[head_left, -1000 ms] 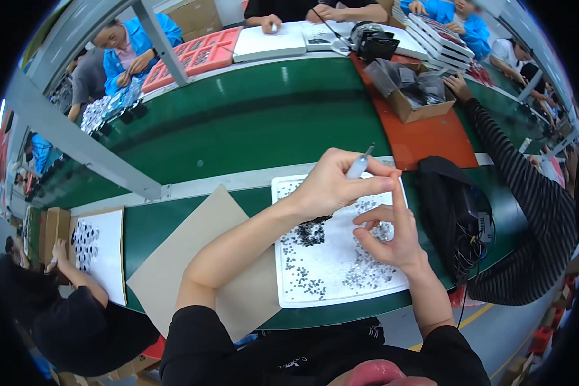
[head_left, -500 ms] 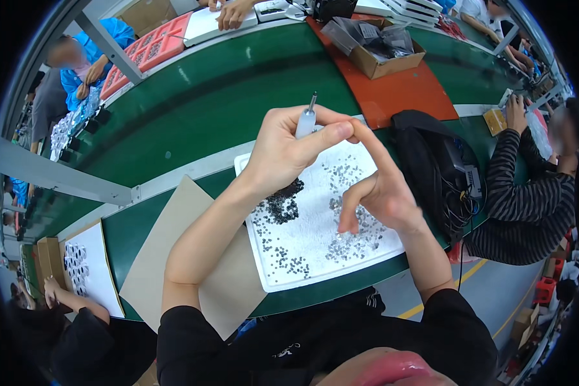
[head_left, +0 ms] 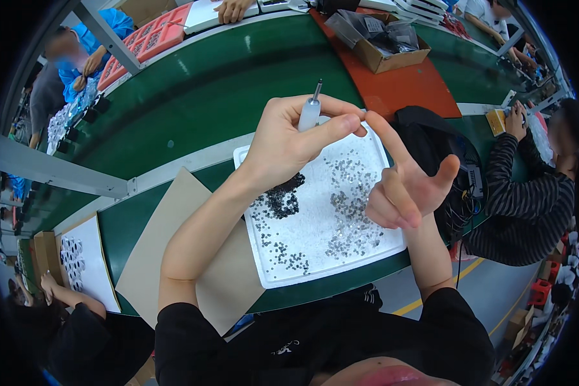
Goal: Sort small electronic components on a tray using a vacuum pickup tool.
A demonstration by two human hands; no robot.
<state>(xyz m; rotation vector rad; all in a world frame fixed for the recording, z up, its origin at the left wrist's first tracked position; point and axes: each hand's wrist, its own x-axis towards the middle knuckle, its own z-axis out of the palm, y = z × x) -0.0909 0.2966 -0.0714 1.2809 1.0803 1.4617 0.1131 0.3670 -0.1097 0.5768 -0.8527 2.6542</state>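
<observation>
My left hand (head_left: 283,135) is closed around a white pen-like tool (head_left: 309,116) whose thin metal tip points up. Its thumb and index fingertip pinch together; anything tiny between them is too small to make out. My right hand (head_left: 408,183) reaches in with its index finger stretched, the tip touching the left fingertips. The right thumb is spread away and the other fingers are partly curled, holding nothing visible. Below both hands lies a white tray (head_left: 312,235). Small black pieces (head_left: 283,201) are heaped on its left, and small clear or silvery pieces (head_left: 350,209) are scattered on its right.
Beside the tray lie a tan cardboard sheet (head_left: 174,238) on the left and a black bag (head_left: 437,145) with cables on the right. Beyond is a green conveyor belt (head_left: 199,96) with an open carton (head_left: 392,58) on an orange board (head_left: 418,93). Co-workers sit around.
My right thumb has swung outward to the right, away from the tray, and the hand has turned. Its index finger still meets the left fingertips. The left hand keeps the tool, shifting slightly.
</observation>
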